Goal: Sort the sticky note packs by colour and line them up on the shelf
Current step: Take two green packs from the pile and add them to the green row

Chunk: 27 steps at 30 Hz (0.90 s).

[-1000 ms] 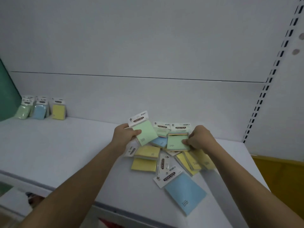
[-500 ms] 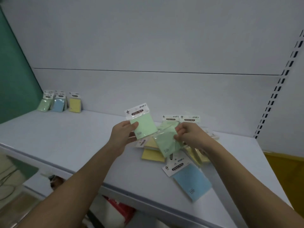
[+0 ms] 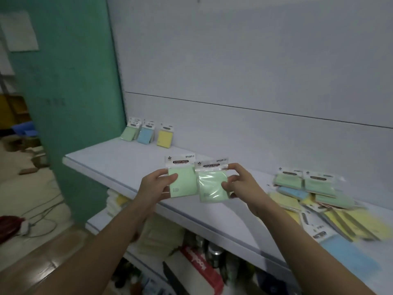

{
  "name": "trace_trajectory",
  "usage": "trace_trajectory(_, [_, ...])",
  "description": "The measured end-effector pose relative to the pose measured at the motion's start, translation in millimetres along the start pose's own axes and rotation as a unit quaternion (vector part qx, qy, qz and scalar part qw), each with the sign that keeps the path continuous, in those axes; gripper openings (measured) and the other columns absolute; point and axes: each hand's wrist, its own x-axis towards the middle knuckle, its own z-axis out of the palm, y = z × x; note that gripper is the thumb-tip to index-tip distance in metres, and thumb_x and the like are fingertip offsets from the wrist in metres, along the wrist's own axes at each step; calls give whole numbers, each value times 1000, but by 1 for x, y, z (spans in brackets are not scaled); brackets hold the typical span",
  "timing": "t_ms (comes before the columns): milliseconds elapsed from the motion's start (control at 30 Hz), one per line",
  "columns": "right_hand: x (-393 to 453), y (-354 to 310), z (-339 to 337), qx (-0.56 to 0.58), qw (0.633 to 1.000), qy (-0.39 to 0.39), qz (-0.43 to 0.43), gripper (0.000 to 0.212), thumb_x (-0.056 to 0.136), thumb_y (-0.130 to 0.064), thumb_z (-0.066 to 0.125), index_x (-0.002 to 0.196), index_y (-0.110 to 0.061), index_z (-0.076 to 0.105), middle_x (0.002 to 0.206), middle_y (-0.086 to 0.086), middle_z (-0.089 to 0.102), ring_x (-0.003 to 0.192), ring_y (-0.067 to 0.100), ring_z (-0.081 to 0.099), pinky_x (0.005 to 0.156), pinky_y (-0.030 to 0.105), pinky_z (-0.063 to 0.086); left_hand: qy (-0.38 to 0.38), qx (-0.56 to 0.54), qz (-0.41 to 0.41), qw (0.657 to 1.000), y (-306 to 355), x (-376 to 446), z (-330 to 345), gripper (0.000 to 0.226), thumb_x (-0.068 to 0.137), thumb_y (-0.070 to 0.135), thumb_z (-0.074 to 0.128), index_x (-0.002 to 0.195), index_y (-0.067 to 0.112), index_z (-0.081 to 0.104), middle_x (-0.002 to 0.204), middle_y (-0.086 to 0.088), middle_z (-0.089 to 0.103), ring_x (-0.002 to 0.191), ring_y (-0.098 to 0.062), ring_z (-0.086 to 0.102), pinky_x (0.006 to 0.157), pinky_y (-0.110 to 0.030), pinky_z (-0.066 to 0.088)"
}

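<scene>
My left hand (image 3: 156, 187) holds a green sticky note pack (image 3: 184, 182) upright above the white shelf (image 3: 119, 162). Beside it, my right hand (image 3: 241, 186) pinches a second green pack (image 3: 211, 185), which overlaps the first one's right edge. At the shelf's far left, green packs (image 3: 129, 133), blue packs (image 3: 145, 135) and a yellow pack (image 3: 164, 138) lean against the back wall in a row. A loose pile (image 3: 314, 201) of green, blue and yellow packs lies on the shelf at the right.
A teal wall panel (image 3: 70, 103) bounds the shelf on the left. A lower shelf (image 3: 191, 262) holds assorted goods. Cables and a red object (image 3: 8, 226) lie on the floor at the left.
My right hand has lifted the second green pack off the pile. Both hands, each with a green pack, have moved left, away from the pile, and my view has turned left.
</scene>
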Motion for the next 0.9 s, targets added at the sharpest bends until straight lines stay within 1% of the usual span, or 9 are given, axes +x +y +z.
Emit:
trace_trajectory(133, [16, -18, 97, 5, 1000, -18, -8, 32, 85, 1, 56, 107, -23, 56, 76, 10, 55, 66, 18, 54, 58, 26, 47, 42, 6, 5, 999, 8, -7, -100, 15, 83, 13, 72, 97, 14, 69, 83, -6, 74, 64, -19, 72, 50, -27, 55])
trace_trajectory(200, [23, -29, 141, 7, 1000, -24, -11, 31, 86, 0, 54, 107, -22, 56, 77, 11, 58, 67, 18, 57, 60, 28, 49, 56, 18, 9, 998, 15, -8, -143, 20, 83, 13, 72, 103, 12, 68, 91, -10, 74, 72, -24, 71, 62, -37, 59])
trace_trajectory(233, [27, -34, 160, 11, 1000, -25, -11, 31, 86, 0, 52, 108, -21, 56, 77, 11, 59, 67, 18, 59, 60, 30, 51, 59, 23, 12, 998, 19, -7, -162, 23, 83, 13, 72, 105, 10, 68, 93, -11, 73, 75, -26, 71, 65, -39, 59])
trace_trajectory(367, [44, -54, 222, 19, 999, -27, -13, 32, 85, 0, 51, 112, -18, 56, 77, 12, 61, 66, 17, 60, 58, 29, 51, 59, 30, 24, 998, 36, -2, -221, 17, 85, 14, 70, 102, 13, 69, 84, -4, 75, 67, -17, 72, 52, -26, 54])
trace_trajectory(500, [69, -70, 262, 17, 1000, -12, -19, 30, 85, -2, 52, 106, -22, 57, 78, 10, 67, 70, 18, 61, 64, 31, 48, 71, 33, 31, 996, 48, 12, -261, 16, 84, 13, 70, 101, 13, 70, 85, -6, 75, 69, -17, 71, 51, -24, 53])
trace_trajectory(600, [91, -77, 283, 29, 999, -10, -25, 29, 86, -2, 53, 106, -22, 58, 78, 7, 69, 70, 15, 64, 64, 30, 49, 73, 37, 34, 996, 53, 31, -282, 17, 86, 14, 69, 103, 13, 68, 87, -6, 74, 73, -19, 71, 51, -24, 54])
trace_trajectory(733, [131, -76, 308, 58, 998, 0, -24, 28, 86, -2, 53, 101, -25, 58, 77, 6, 67, 70, 17, 64, 62, 31, 52, 76, 42, 31, 996, 53, 72, -307, 31, 85, 18, 70, 115, 13, 64, 99, -9, 73, 83, -25, 72, 57, -27, 55])
trace_trajectory(833, [172, -68, 324, 83, 996, 0, -14, 28, 86, -1, 54, 105, -21, 58, 77, 6, 67, 70, 19, 64, 62, 33, 53, 80, 25, 18, 996, 41, 108, -325, 32, 85, 17, 70, 116, 12, 64, 100, -7, 74, 80, -22, 73, 56, -25, 56])
trace_trajectory(900, [202, -62, 333, 102, 995, -4, -6, 29, 86, 0, 55, 106, -21, 58, 79, 6, 67, 69, 18, 64, 60, 31, 54, 87, 14, 2, 996, 30, 134, -335, 30, 85, 16, 70, 114, 14, 64, 99, -5, 75, 80, -21, 73, 56, -25, 56])
